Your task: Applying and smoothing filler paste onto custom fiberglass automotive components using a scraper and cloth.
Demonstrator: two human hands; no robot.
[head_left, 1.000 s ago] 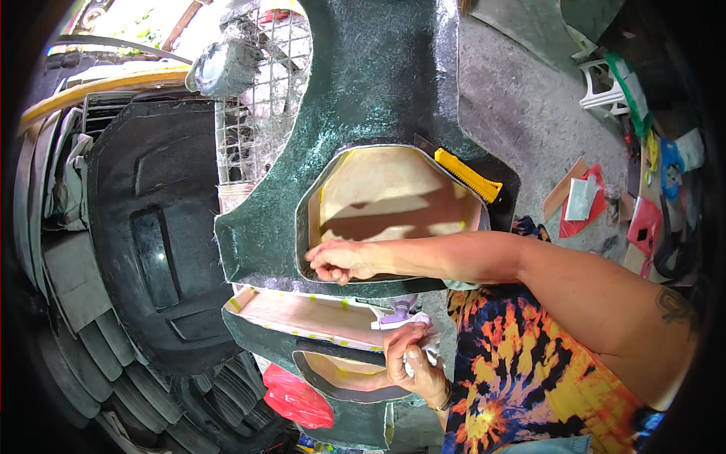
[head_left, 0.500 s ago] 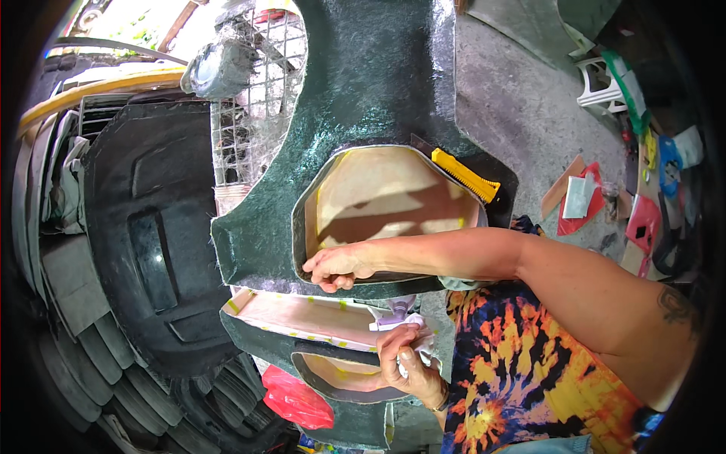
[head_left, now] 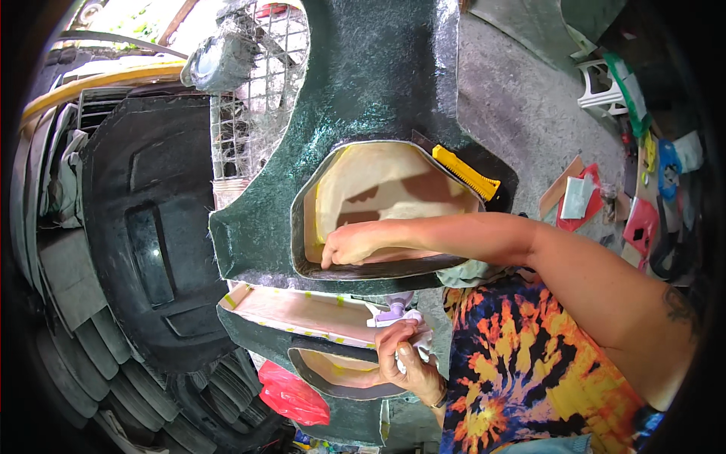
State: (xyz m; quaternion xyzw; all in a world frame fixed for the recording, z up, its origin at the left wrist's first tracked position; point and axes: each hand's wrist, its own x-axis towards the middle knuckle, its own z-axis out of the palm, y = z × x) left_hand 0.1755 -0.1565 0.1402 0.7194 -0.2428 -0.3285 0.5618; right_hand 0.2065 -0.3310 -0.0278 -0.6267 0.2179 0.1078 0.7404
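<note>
My right hand (head_left: 347, 242) reaches across the large opening in a dark-green, rough fibrous panel (head_left: 363, 76). Its fingers are bent loosely downward at the pale-lined recess's (head_left: 378, 174) lower inner edge, with nothing visible in them. Lower down, my left hand (head_left: 408, 362) is closed round a white spray bottle (head_left: 386, 320) with a lilac head, largely hidden by the fingers, beside a narrow pale-lined trough (head_left: 295, 306). A yellow-handled utility knife (head_left: 466, 172) lies on the panel along the opening's upper right edge.
A wire mesh (head_left: 253, 121) adjoins the panel. A black moulded shell (head_left: 151, 227) and stacked panels (head_left: 91, 340) fill the left. A red plastic bag (head_left: 295, 392) lies below. At right are concrete floor (head_left: 529, 121), a white plastic stool (head_left: 601, 91) and scattered sheets (head_left: 578, 197).
My right hand has moved right and up along the recess from its lower left corner, its fingers now pointing more downward. My left hand stays round the spray bottle.
</note>
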